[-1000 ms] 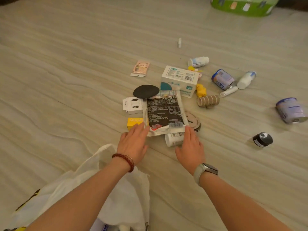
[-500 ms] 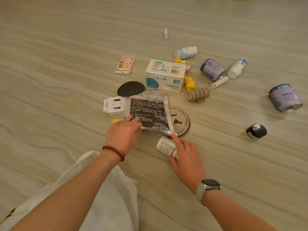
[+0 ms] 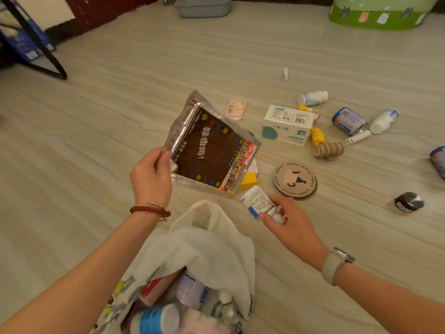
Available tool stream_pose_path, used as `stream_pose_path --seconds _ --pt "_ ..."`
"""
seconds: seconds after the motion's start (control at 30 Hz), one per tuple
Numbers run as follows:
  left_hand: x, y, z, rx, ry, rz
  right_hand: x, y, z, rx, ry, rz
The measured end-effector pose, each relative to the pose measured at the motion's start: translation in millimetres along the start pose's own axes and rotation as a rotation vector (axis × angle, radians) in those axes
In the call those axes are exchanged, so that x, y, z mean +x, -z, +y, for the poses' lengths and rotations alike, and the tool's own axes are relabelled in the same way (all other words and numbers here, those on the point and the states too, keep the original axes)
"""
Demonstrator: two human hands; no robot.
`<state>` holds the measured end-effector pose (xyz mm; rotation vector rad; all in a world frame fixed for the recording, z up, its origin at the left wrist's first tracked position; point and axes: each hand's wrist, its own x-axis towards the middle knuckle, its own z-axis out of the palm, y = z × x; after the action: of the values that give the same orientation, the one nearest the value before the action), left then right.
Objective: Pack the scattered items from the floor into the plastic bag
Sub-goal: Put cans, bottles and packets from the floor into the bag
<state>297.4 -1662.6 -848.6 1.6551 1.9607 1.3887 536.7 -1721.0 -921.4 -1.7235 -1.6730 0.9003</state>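
Note:
My left hand [image 3: 151, 175] grips a flat dark snack packet [image 3: 212, 147] by its corner and holds it tilted in the air above the floor. My right hand [image 3: 287, 221] is closed around a small white bottle [image 3: 257, 203] just above the floor. The white plastic bag [image 3: 204, 251] lies open below both hands, with bottles and a red pack inside. Scattered on the floor beyond are a white box [image 3: 286, 125], a round coaster [image 3: 295, 180], a yellow box [image 3: 249, 180], a striped roll [image 3: 328, 149], a black jar [image 3: 409, 202] and several bottles.
A green tub [image 3: 378, 13] stands at the far right and a grey tray [image 3: 203, 6] at the far middle. A black stand leg [image 3: 43, 54] crosses the far left. A pink sachet [image 3: 236, 109] and a small white tube [image 3: 285, 74] lie further out.
My left hand lifted the snack packet off the floor and flipped it over. My right hand picked up the white bottle. The view tilted up and the bag's opening came into sight.

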Motion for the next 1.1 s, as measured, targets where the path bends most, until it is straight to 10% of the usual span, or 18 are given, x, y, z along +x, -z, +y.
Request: stream_pose_path --seconds 0.23,0.5,0.7,0.87,1.1 --pt "-49.2 111.6 -38.5 -0.009 0.107 0.094 -87.7 -68.1 -65.4 -0.191 0.155 -0.534" --pt "-74.8 172.5 -60.5 -0.194 0.23 0.13 -126.4 -128.6 -100.7 -0.277 0.319 -0.761" --pt "-90.7 186.1 -65.4 -0.474 0.482 0.105 -85.1 -77.9 -114.9 0.214 0.048 -0.286" --pt "-109.5 173.0 -55.4 -0.725 0.667 -0.08 -66.4 -56.7 -150.6 0.637 -0.073 -0.406" --pt "-138.0 149.9 -58.4 -0.382 0.617 -0.271 -73.7 -58.7 -150.0 0.436 -0.053 -0.282"
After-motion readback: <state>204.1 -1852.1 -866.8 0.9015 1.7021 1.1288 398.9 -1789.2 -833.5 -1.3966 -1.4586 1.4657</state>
